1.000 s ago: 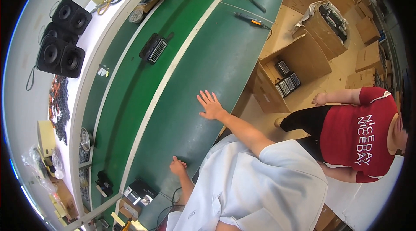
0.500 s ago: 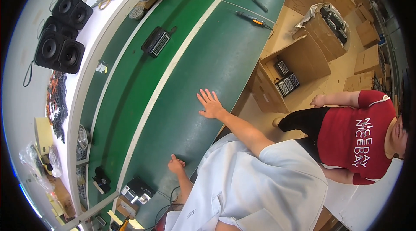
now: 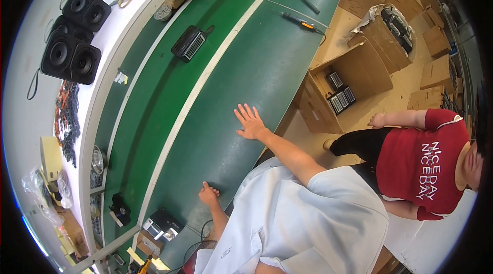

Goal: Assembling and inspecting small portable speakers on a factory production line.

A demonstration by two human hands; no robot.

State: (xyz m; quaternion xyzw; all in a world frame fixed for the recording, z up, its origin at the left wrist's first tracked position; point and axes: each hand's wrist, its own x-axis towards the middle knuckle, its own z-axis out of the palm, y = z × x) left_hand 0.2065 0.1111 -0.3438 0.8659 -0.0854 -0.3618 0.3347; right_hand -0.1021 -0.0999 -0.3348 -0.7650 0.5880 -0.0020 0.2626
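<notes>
Holding right hand (image 3: 250, 123), fingers wide, over green bench (image 3: 231, 81), left hand (image 3: 209, 194) curled; leaving black silver-grilled device (image 3: 189, 44) untouched on far green belt (image 3: 172, 94), others (image 3: 341, 100) in brown cardboard carton (image 3: 314, 107).

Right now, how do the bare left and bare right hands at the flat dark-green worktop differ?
The left hand has its fingers curled in; the right hand spreads its fingers wide. The left hand is nearer the boxy black-and-silver device; the right hand is farther from it. Both are bare, at the worktop, with nothing visible in their grasp.
</notes>
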